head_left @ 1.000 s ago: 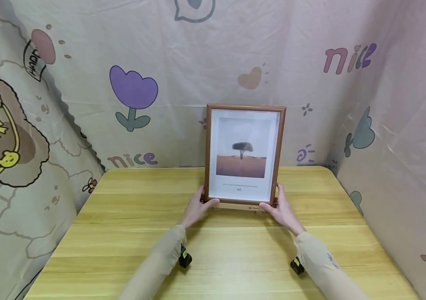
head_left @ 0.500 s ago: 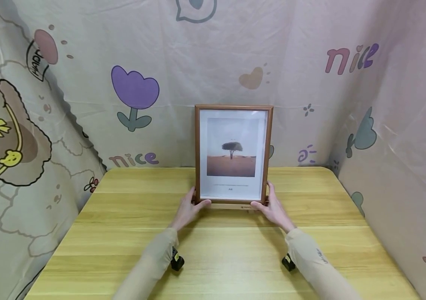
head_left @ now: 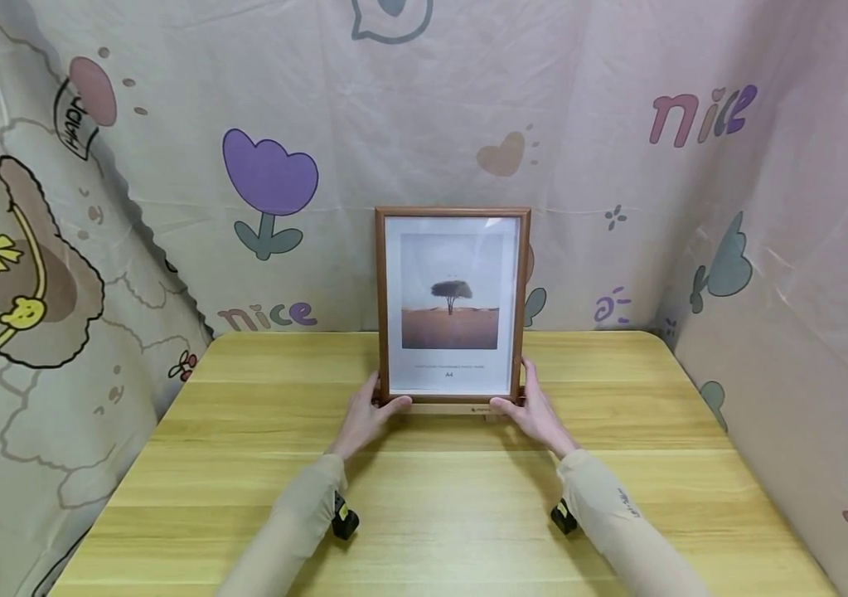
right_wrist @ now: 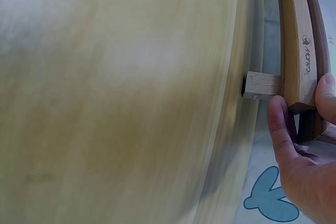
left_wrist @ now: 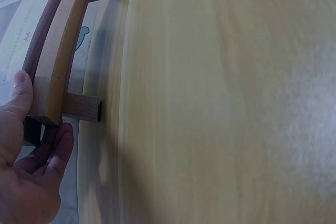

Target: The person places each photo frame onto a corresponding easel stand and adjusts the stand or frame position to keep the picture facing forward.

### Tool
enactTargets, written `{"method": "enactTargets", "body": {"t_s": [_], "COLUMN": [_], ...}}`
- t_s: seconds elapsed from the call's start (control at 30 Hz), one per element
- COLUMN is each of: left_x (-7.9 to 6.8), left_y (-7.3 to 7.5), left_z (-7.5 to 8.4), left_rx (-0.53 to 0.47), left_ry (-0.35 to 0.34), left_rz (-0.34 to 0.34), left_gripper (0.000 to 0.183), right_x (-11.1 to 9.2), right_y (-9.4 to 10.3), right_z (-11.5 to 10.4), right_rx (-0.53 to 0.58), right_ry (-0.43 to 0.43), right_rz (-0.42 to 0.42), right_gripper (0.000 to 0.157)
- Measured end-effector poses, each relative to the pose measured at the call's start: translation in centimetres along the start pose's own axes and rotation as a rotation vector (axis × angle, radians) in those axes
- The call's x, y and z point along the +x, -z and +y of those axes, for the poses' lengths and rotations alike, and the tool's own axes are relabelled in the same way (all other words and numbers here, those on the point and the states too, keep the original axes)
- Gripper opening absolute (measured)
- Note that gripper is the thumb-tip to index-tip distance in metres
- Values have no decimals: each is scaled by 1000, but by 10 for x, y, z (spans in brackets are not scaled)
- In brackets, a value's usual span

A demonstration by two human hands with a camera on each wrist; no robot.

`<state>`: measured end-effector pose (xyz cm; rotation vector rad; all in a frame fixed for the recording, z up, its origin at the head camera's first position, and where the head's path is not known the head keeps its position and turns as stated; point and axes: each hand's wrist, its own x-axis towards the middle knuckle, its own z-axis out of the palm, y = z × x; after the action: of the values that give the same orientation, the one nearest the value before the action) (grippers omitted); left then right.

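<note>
A brown wooden picture frame (head_left: 449, 319), with a print of a lone tree on reddish ground, stands near the back of the table, leaning slightly back. Its bottom edge rests on the pale wooden ledge (head_left: 438, 409) of a small easel, marked with a logo. My left hand (head_left: 365, 416) grips the lower left corner, thumb over the front and fingers under the ledge. At the lower right corner my right hand (head_left: 537, 413) holds frame and ledge the same way. Short dark-tipped easel feet (left_wrist: 84, 107) jut forward below the ledge (right_wrist: 298, 51). The easel's back is hidden.
The wood-grain table (head_left: 453, 514) extends in front and to both sides. Behind it hangs a printed cloth (head_left: 364, 149), close to the table's back edge. A small black camera sits on each wrist, the left camera (head_left: 344, 518) and the right camera (head_left: 563, 516).
Both hands have carried the frame and easel to the left together. The frame has straightened from a slight sideways tilt. The grip is unchanged.
</note>
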<state>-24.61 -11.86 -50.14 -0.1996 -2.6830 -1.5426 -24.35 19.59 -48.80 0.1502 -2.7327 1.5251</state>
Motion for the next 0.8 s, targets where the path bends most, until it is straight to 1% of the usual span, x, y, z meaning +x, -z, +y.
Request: {"method": "enactTargets", "body": {"t_s": [0.23, 0.47, 0.57, 0.8], "left_x": [1, 0, -1, -2], "left_y": [0, 0, 0, 1], "left_z": [0, -1, -1, 1], "left_rx": [1, 12, 14, 22], "left_ry": [-12, 3, 6, -11], "left_rz": [7, 6, 7, 1], "left_gripper": [93, 95, 95, 92], "right_x": [0, -1, -1, 0], "right_y": [0, -1, 0, 1], "right_z": [1, 0, -1, -1], "right_rx": [9, 2, 11, 29], "right_ry": [-6, 5, 8, 5], "right_rz": [-5, -9, -18, -47], "right_gripper": [101, 102, 101, 100]}}
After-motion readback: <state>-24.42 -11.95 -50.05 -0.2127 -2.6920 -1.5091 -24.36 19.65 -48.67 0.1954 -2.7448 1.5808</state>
